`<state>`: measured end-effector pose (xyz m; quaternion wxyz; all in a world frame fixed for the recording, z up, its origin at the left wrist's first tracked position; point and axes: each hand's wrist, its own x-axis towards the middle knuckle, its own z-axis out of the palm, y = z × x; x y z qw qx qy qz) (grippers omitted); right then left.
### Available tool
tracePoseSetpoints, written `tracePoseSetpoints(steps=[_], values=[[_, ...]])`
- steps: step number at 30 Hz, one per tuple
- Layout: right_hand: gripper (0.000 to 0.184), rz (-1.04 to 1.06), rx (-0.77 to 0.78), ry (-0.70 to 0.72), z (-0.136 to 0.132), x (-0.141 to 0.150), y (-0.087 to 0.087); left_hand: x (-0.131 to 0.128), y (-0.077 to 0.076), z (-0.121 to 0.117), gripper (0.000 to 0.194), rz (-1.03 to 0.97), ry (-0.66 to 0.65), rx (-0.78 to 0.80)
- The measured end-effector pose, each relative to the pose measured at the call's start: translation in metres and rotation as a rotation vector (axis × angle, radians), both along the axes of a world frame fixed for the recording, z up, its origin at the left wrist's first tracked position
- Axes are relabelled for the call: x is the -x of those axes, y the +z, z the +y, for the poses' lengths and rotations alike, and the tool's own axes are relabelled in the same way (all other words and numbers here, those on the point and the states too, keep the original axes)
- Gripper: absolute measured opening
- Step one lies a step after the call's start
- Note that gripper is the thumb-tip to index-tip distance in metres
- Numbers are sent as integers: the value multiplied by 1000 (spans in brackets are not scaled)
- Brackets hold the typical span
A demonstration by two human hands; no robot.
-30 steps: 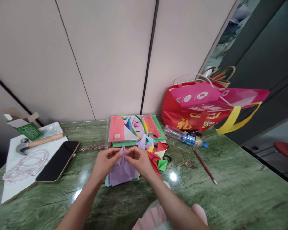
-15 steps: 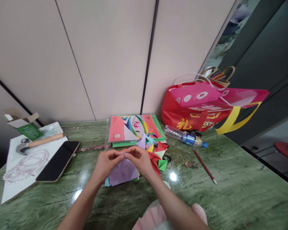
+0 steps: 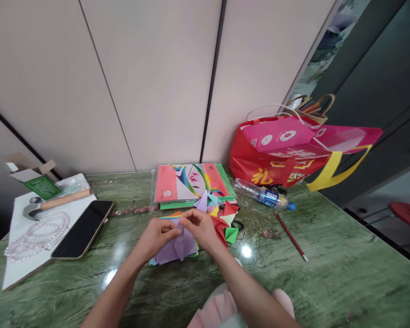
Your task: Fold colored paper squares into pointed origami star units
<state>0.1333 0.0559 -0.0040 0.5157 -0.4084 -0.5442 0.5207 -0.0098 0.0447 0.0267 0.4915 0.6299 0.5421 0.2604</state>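
A piece of purple origami paper (image 3: 180, 237), folded and pointed at the top, is pinched between my two hands. My left hand (image 3: 157, 236) grips its left edge between thumb and fingers. At its upper right, my right hand (image 3: 198, 228) holds it the same way. Beneath lies a stack of coloured paper sheets (image 3: 154, 261) with a purple sheet on top. Just right of my right hand is a pile of folded paper pieces (image 3: 225, 214) in red, green, yellow, blue and purple, partly hidden by that hand.
Behind the hands lies a paper pack (image 3: 187, 182). A red gift bag (image 3: 273, 155), plastic bottle (image 3: 264, 196) and red pencil (image 3: 292, 237) are to the right. Leftward are a black phone (image 3: 84, 230), hammer (image 3: 59, 200), beads (image 3: 37, 237) and green box (image 3: 43, 184).
My left hand has moved slightly down the paper's left edge. The purple paper has turned, its lower point now showing. My right hand has barely moved.
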Motion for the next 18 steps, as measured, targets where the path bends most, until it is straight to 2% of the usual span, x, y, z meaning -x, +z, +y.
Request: tracePoseSetpoints(steps=[3,7,9,14,18], values=[[16,9,10,-26,2,1,-3,0,-1,0,31,29,-5,9],[19,135,32,-48,7,-2,-7,-2,1,-3,36,4,30,43],[20,156,18,-4,8,-4,-6,0,4,-4,34,-82,54,118],[16,108,42,216,4,-6,1,10,11,-4,31,-276,149,266],[12,98,43,190,2,-5,1,15,13,-3,28,-303,144,275]])
